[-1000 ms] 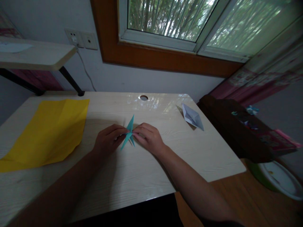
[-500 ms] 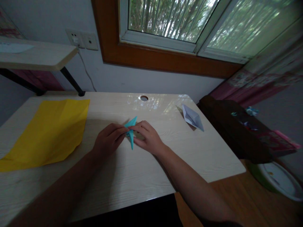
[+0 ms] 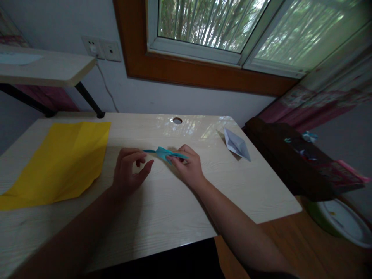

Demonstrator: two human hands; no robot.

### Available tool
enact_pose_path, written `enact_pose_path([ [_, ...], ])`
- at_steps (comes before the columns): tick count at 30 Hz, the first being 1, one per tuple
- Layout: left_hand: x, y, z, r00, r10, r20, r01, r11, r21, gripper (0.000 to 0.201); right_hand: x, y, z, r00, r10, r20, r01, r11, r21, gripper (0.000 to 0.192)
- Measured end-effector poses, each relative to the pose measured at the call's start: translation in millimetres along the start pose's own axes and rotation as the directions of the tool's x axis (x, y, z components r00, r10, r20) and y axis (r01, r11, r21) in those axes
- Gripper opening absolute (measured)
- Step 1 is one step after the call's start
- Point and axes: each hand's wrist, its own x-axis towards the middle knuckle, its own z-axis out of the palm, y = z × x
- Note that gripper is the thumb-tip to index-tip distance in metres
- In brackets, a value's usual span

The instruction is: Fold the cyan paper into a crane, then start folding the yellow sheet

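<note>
A small teal folded paper figure is pinched in my right hand, lying nearly flat above the pale wooden desk, its thin point reaching left. My left hand hovers just left of it with fingers spread and curled, holding nothing; its fingertips are close to the paper's tip but apart from it.
A large yellow paper sheet lies on the desk's left part. A white folded paper boat sits at the back right. A raised shelf stands at the far left, a dark cabinet right of the desk, a white-green bowl on the floor.
The teal paper has turned from upright to lying sideways. My left hand has let go of it and opened; my right hand keeps hold and has shifted slightly right.
</note>
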Motion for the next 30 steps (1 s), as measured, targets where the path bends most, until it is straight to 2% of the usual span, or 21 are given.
enact_pose_path([
  [2,0.4,0.7,-2.2,0.999,0.038,0.015,-0.037,0.999,-0.039,0.014,1.6,2.6,-0.3,0.990,0.129,-0.053,-0.125,0.989,0.076,0.025],
  [4,0.1,1.8,-3.2,0.991,0.088,0.103,-0.080,0.993,-0.083,0.013,2.0,7.5,-0.1,0.966,0.240,-0.099,-0.225,0.965,0.137,0.028],
  [6,-0.2,2.5,-2.3,0.978,0.090,0.189,-0.073,0.993,-0.095,0.015,1.0,13.6,0.7,0.936,0.333,-0.113,-0.307,0.931,0.200,0.028],
  [9,0.3,0.5,3.1,0.966,-0.031,0.259,0.053,0.996,-0.078,0.010,-1.9,21.0,2.9,0.895,0.441,-0.064,-0.399,0.858,0.323,0.030],
  [12,0.4,-5.1,10.5,0.923,-0.221,0.314,0.272,0.954,-0.128,0.019,-4.1,21.5,5.5,0.868,0.495,0.039,-0.459,0.768,0.447,0.031],
  [15,-1.1,-9.1,15.2,0.844,-0.363,0.395,0.462,0.866,-0.191,0.029,-4.4,15.0,8.1,0.852,0.495,0.171,-0.504,0.685,0.525,0.032],
  [18,-2.9,-7.0,15.6,0.763,-0.421,0.489,0.587,0.768,-0.255,0.033,-4.1,7.7,10.5,0.860,0.427,0.281,-0.509,0.670,0.539,0.033],
  [23,-4.7,-1.6,13.8,0.682,-0.535,0.499,0.715,0.632,-0.300,0.034,-4.8,3.7,13.2,0.842,0.380,0.382,-0.539,0.629,0.561,0.034],
  [26,-6.7,-3.1,14.7,0.673,-0.550,0.495,0.732,0.593,-0.335,0.034,-4.7,2.9,14.0,0.824,0.381,0.420,-0.567,0.571,0.593,0.037],
  [30,-11.3,-7.6,16.7,0.702,-0.526,0.480,0.708,0.590,-0.388,0.035,-3.6,2.7,15.0,0.825,0.366,0.431,-0.565,0.554,0.611,0.038],
])
